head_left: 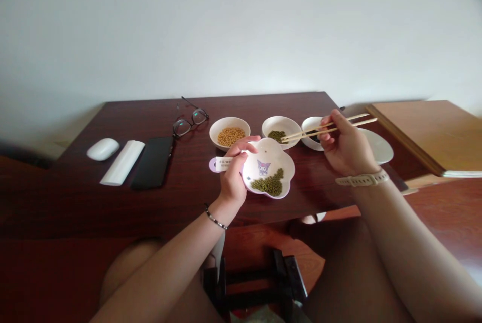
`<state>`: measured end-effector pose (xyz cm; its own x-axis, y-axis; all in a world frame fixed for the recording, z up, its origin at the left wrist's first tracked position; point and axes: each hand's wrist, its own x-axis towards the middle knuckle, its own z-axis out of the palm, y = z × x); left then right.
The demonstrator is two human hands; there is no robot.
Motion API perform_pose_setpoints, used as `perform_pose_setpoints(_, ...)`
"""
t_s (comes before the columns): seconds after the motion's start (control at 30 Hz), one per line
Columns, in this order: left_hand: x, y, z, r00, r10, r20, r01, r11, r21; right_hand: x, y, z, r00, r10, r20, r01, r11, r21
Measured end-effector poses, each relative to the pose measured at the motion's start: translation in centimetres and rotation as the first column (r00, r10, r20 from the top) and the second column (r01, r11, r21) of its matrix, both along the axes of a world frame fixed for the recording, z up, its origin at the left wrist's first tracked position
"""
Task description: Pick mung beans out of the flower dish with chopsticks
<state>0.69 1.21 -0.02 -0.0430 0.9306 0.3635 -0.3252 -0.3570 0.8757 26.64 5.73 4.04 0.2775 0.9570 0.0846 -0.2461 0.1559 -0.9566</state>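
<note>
- Head view, left hand point(233, 175): my fingers are closed on the left rim of the flower-shaped dish point(277, 156), thumb over the top edge. I hold the dish above the near edge of the table point(94, 202), tilted toward me.
- Head view, dish contents: a heap of green beans point(269, 185) lies in the near, lower part of the dish, below a printed cartoon figure. A white tag point(221, 164) sticks out to the left of my fingers.
- Head view, right hand point(344, 149): my fingers are closed around the chopsticks point(327, 129), gripping near their upper ends. The tips point left and sit over the green-bean bowl point(291, 123); I cannot tell whether they pinch a bean.
- Head view, row of bowls: the yellow-bean bowl point(217, 129) stands left of the green-bean bowl, the dark-filled bowl point(309, 122) right of it, partly behind my right hand.
- Head view, left side of the table: glasses point(190, 122), black phone point(152, 162), white case point(122, 162) and mouse point(103, 148).
</note>
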Motion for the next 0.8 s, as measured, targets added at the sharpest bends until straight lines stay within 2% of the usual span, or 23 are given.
perform_pose_setpoints(0.23, 0.0, -0.1, 0.3, 1.0, 0.013, -0.01, -0.013, 1.0, -0.014, 0.5, 2.2, -0.4, 0.956, -0.251, 0.149, 0.229, 0.962, 0.147)
perform_pose_setpoints(0.4, 0.0, 0.0, 0.2, 1.0, 0.007, -0.003, -0.007, 1.0, 0.004, -0.4, 1.9, -0.1, 0.881, -0.354, 0.314, 0.276, 0.924, 0.265)
perform_pose_setpoints(0.57, -0.1, 0.3, -0.1, 0.999, 0.036, -0.021, -0.036, 0.999, 0.004, -0.8, 0.9, 0.4, 0.85, -0.372, 0.372, 0.262, 0.913, 0.314)
perform_pose_setpoints(0.7, -0.1, 0.4, -0.2, 0.998, 0.042, -0.04, -0.042, 0.999, 0.008, -0.3, 0.1, 0.8, 0.895, -0.354, 0.273, 0.263, 0.911, 0.317)
perform_pose_setpoints(0.8, -0.1, 0.5, -0.3, 0.998, 0.051, -0.029, -0.052, 0.999, -0.006, 0.2, -0.6, 1.0, 0.943, -0.247, 0.225, 0.188, 0.948, 0.256)
